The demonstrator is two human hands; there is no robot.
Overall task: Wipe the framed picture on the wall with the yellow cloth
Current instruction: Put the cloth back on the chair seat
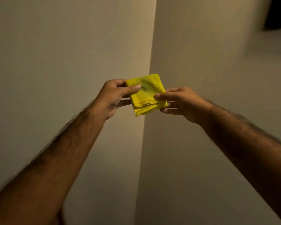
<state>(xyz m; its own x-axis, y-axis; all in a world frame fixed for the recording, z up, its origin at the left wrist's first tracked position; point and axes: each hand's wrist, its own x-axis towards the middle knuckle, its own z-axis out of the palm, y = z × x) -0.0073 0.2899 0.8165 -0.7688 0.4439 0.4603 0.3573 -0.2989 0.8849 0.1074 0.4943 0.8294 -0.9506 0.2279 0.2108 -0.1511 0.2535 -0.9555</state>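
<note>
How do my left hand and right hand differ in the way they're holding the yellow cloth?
The left hand grips the yellow cloth at its upper left edge, thumb lying across the top face; the right hand pinches the lower right edge, thumb tip just on the face. The left hand sits slightly higher than the right hand. Both hold the same folded cloth in front of a bare wall corner.

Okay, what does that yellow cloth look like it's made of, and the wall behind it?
Yellow cloth: looks like soft woven or terry-type fabric, matte, with a fuzzy nap, stitched border lines and stacked folded layers; possibly microfibre, can't confirm. Wall: seems painted plaster or similar, smooth, matte, off-white, with no visible grain or seams.
</note>
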